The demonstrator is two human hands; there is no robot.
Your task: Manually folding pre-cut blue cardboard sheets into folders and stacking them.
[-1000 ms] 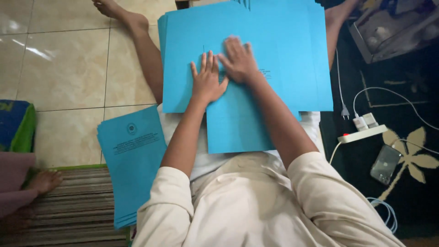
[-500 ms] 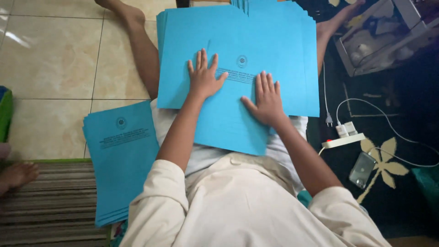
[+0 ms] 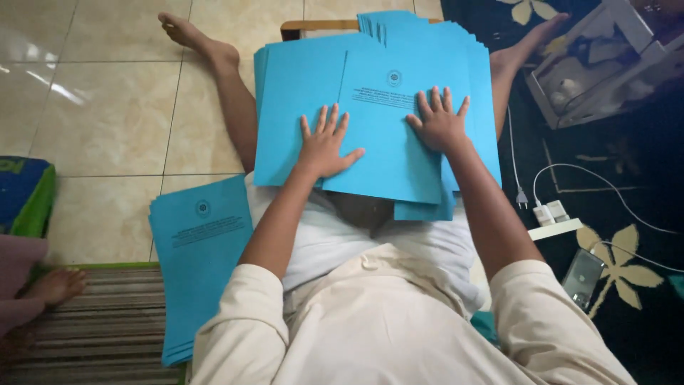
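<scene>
Right hand [image 3: 440,125] higher, seemingly flat on blue sheet [image 3: 388,153]

I sit on glossy beige floor tiles [image 3: 107,121], a striped mat [image 3: 100,335] at my left, a dark flowered rug [image 3: 620,264] at my right.

Matt blue paper covers [image 3: 385,142] lying smooth under left hand [image 3: 324,146] and right hand [image 3: 440,122]. Left of them, glossy tile floor [image 3: 107,121] is reflecting light; coarse striped woven mat [image 3: 100,328] nearer.
</scene>
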